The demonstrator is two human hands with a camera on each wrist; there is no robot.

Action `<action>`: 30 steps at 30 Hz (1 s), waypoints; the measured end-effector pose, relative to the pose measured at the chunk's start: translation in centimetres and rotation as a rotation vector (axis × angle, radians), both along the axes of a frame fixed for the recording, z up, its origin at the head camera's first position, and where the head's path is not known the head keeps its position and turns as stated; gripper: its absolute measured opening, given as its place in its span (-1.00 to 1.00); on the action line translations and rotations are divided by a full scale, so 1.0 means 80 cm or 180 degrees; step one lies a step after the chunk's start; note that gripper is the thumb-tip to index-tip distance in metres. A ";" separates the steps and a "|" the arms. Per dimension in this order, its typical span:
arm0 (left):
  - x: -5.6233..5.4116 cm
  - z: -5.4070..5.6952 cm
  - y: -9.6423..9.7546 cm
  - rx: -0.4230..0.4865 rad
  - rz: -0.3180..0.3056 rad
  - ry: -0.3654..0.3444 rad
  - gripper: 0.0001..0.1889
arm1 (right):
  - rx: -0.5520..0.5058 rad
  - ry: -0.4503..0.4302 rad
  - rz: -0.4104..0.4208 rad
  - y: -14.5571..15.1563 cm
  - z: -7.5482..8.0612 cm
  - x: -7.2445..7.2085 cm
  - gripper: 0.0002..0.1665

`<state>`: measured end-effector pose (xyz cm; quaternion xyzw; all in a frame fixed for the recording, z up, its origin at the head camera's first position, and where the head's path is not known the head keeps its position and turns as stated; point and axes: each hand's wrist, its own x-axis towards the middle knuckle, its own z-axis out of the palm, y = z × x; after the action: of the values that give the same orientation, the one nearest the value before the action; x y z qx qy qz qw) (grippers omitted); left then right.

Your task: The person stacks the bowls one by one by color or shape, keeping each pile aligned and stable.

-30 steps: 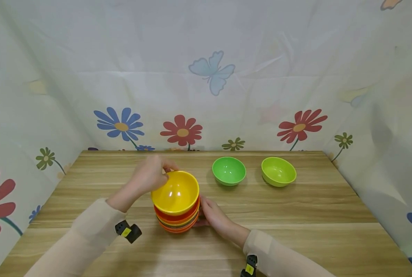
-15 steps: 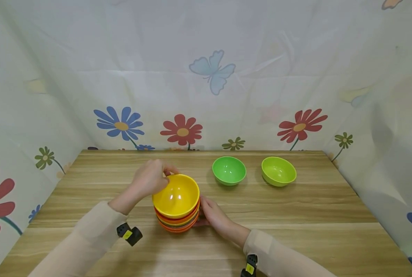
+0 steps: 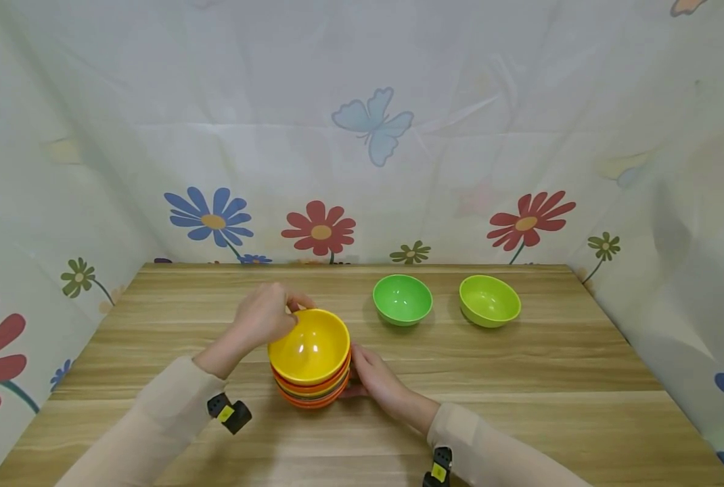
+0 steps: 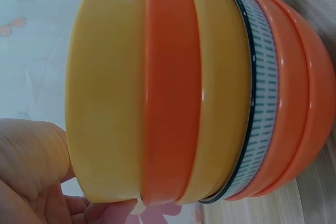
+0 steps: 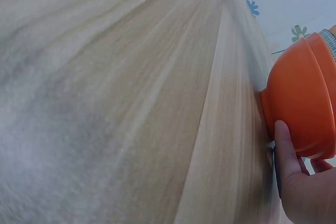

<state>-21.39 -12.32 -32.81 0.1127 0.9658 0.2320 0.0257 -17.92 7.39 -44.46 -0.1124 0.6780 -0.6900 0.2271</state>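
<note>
A yellow bowl (image 3: 313,352) tops a nested stack, and my left hand (image 3: 266,314) pinches its far-left rim between thumb and fingers. Under it, in the left wrist view, come an orange bowl (image 4: 172,87), another yellow bowl (image 4: 226,87), a white bowl with green dashes and a dark rim (image 4: 264,93), and orange bowls (image 4: 315,98) at the bottom. My right hand (image 3: 389,389) holds the stack's right side low down. Its thumb (image 5: 285,145) lies along the lowest orange bowl in the right wrist view; the other fingers are partly hidden behind it.
A green bowl (image 3: 402,300) and a lime-green bowl (image 3: 490,302) stand apart, upright, toward the back of the wooden table (image 3: 520,365). A flowered cloth (image 3: 374,67) hangs behind and at both sides.
My left hand has lowered the top yellow bowl a little, so it sits closer down into the orange one beneath. The right hand stays in place at the stack.
</note>
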 end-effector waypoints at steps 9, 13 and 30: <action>-0.001 -0.004 0.000 0.0073 0.0038 -0.0070 -0.69 | -0.0008 -0.0018 -0.0026 -0.001 -0.001 0.000 -0.32; -0.002 -0.006 -0.001 0.0093 0.0037 -0.0119 -0.69 | -0.0011 -0.0002 -0.0028 -0.001 -0.002 0.000 -0.33; -0.004 -0.011 -0.003 0.0154 0.0060 -0.0176 -0.70 | -0.0020 -0.0024 -0.0041 -0.001 -0.002 0.000 -0.32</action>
<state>-21.74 -12.59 -33.70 0.0977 0.9599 0.2586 0.0476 -17.90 7.27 -44.65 -0.1061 0.6757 -0.6940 0.2249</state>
